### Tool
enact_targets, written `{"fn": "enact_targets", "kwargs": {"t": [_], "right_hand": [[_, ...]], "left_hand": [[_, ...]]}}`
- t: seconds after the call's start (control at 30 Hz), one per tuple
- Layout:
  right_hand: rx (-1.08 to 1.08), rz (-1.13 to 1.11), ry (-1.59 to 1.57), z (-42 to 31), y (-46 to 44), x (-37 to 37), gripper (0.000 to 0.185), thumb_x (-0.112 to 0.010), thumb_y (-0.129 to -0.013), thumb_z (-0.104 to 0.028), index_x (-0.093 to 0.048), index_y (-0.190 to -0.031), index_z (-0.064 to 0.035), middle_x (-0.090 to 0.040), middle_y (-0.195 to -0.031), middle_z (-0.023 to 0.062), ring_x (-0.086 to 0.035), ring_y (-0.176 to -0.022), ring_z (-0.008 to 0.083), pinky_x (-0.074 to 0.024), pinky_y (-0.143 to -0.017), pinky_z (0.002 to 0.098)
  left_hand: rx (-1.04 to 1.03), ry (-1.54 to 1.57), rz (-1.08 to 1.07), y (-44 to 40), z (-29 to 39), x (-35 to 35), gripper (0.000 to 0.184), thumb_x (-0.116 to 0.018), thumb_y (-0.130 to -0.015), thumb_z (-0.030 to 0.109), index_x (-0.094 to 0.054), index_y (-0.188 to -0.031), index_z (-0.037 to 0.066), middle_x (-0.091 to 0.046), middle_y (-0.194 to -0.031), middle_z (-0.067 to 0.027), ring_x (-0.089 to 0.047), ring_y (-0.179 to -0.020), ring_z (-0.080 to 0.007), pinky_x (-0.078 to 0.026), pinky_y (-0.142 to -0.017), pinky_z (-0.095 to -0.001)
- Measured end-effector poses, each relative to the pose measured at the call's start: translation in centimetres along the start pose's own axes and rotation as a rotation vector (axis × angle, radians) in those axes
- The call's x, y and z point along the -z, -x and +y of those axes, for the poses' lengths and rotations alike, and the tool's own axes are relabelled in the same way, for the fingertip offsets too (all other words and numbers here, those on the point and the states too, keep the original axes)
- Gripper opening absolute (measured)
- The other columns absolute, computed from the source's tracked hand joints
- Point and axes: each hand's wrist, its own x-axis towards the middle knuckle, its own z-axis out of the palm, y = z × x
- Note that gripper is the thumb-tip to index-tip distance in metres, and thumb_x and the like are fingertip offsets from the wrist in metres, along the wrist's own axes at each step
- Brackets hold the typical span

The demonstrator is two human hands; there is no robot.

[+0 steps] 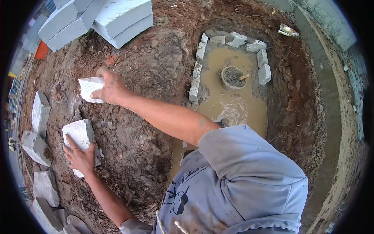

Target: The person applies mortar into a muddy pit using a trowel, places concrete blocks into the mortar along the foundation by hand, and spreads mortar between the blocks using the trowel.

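My right hand (pixel 111 86) is wrapped around a small, broken-edged white block (pixel 90 89), just above or against the dirt; contact with the ground cannot be made out. Lower down, my left hand (pixel 80 155) grips a larger white block (pixel 80 132), fingers spread across its face and thumb along its side. That block sits on the rough soil. Nearby on the left lie other white blocks, among them one standing long and narrow (pixel 40 114) and one tilted (pixel 36 148).
Muddy water fills a pit lined with short rows of white blocks (pixel 264 74). A bucket of wet mortar (pixel 232 78) with a wooden-handled tool (pixel 244 77) stands in it. Large light blocks (pixel 124 21) are stacked at the top left. A wall (pixel 331 23) runs along the right.
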Motion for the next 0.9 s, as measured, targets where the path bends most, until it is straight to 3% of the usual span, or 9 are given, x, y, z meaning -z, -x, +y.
{"fn": "enact_targets", "kwargs": {"t": [0.17, 0.27, 0.4, 0.47, 0.5, 0.57, 0.67, 0.77, 0.9], "right_hand": [[-0.644, 0.129, 0.153, 8.9, 12.6, 19.8, 0.063, -0.083, -0.065, -0.027, -0.055, -0.114, 0.0015, -0.062, -0.11, 0.0209, -0.061, -0.101, 0.0273, -0.0492, -0.084, 0.0361], [-0.955, 0.468, 0.081, 19.2, 26.3, 33.7, 0.057, -0.081, -0.07, -0.023, -0.057, -0.113, 0.0058, -0.068, -0.094, 0.0161, -0.067, -0.078, 0.0223, -0.0531, -0.061, 0.0329], [-1.345, 1.025, 0.378, 20.2, 46.3, 47.2, 0.055, -0.079, -0.067, -0.014, -0.055, -0.114, 0.0021, -0.065, -0.101, 0.0189, -0.066, -0.089, 0.03, -0.0536, -0.066, 0.0472], [-1.613, 1.143, 0.602, 25.9, 60.1, 54.3, 0.045, -0.076, -0.067, -0.011, -0.062, -0.107, 0.003, -0.068, -0.097, 0.0164, -0.068, -0.084, 0.0286, -0.0539, -0.071, 0.0474], [-1.805, 0.968, 0.584, 21.8, 61.5, 54.8, 0.079, -0.077, -0.069, -0.032, -0.04, -0.132, -0.0018, -0.059, -0.125, 0.0206, -0.061, -0.113, 0.0318, -0.0503, -0.093, 0.0393], [-1.969, 1.04, 0.586, 22.6, 67.7, 57.0, 0.068, -0.078, -0.068, -0.031, -0.051, -0.123, -0.0018, -0.063, -0.12, 0.0166, -0.063, -0.11, 0.029, -0.0506, -0.093, 0.0375], [-1.89, 0.709, 0.634, 23.4, 68.9, 58.4, 0.053, -0.079, -0.066, -0.03, -0.062, -0.107, -0.0021, -0.067, -0.112, 0.0128, -0.065, -0.107, 0.0264, -0.0527, -0.088, 0.0361], [-1.662, 1.005, 0.227, 33.5, 69.9, 61.5, 0.042, -0.073, -0.072, -0.019, -0.064, -0.111, -0.0064, -0.068, -0.098, 0.0112, -0.067, -0.089, 0.0295, -0.051, -0.074, 0.0518], [-1.552, 0.977, 0.188, 26.5, 47.8, 59.2, 0.043, -0.077, -0.072, -0.022, -0.064, -0.108, -0.0036, -0.066, -0.104, 0.0101, -0.065, -0.088, 0.0229, -0.0541, -0.067, 0.0434]], "left_hand": [[0.023, -0.031, 0.056, 0.4, 0.7, 0.0, 0.104, -0.077, -0.063, 0.053, -0.023, -0.15, 0.036, -0.03, -0.15, -0.0211, -0.037, -0.132, -0.0437, -0.034, -0.097, -0.0668], [0.007, 0.006, 0.075, 0.2, 0.1, -0.7, 0.103, -0.077, -0.063, 0.053, -0.024, -0.149, 0.038, -0.032, -0.149, -0.0211, -0.037, -0.132, -0.0424, -0.033, -0.097, -0.0671], [0.038, 0.039, 0.072, -0.1, -0.2, -1.1, 0.101, -0.078, -0.063, 0.054, -0.026, -0.149, 0.039, -0.033, -0.149, -0.0224, -0.036, -0.134, -0.0415, -0.033, -0.099, -0.0666], [0.06, 0.285, 0.047, 0.9, 0.8, 1.8, 0.101, -0.079, -0.065, 0.05, -0.028, -0.15, 0.03, -0.035, -0.147, -0.0237, -0.036, -0.134, -0.0407, -0.033, -0.101, -0.0626], [0.075, 0.415, 0.032, 1.4, 1.2, 2.7, 0.101, -0.079, -0.066, 0.048, -0.028, -0.15, 0.026, -0.036, -0.146, -0.0244, -0.037, -0.133, -0.0403, -0.033, -0.103, -0.0606], [0.043, 1.061, 0.058, 1.7, 1.6, 2.3, 0.091, -0.078, -0.074, 0.035, -0.032, -0.147, 0.005, -0.043, -0.141, -0.0215, -0.043, -0.127, -0.0352, -0.036, -0.105, -0.0475], [0.112, 1.408, -0.016, 4.5, 7.4, 7.9, 0.081, -0.072, -0.079, 0.029, -0.034, -0.145, 0.001, -0.047, -0.136, -0.0192, -0.05, -0.118, -0.0304, -0.037, -0.104, -0.0416], [0.121, 1.502, -0.02, 6.2, 13.6, 10.6, 0.077, -0.069, -0.08, 0.03, -0.035, -0.143, -0.001, -0.049, -0.132, -0.0192, -0.052, -0.113, -0.0289, -0.039, -0.101, -0.0406], [0.123, 1.678, -0.256, 8.7, 25.2, 11.3, 0.081, -0.07, -0.073, 0.034, -0.039, -0.138, -0.002, -0.054, -0.121, -0.0174, -0.055, -0.107, -0.0291, -0.044, -0.093, -0.0402]]}}
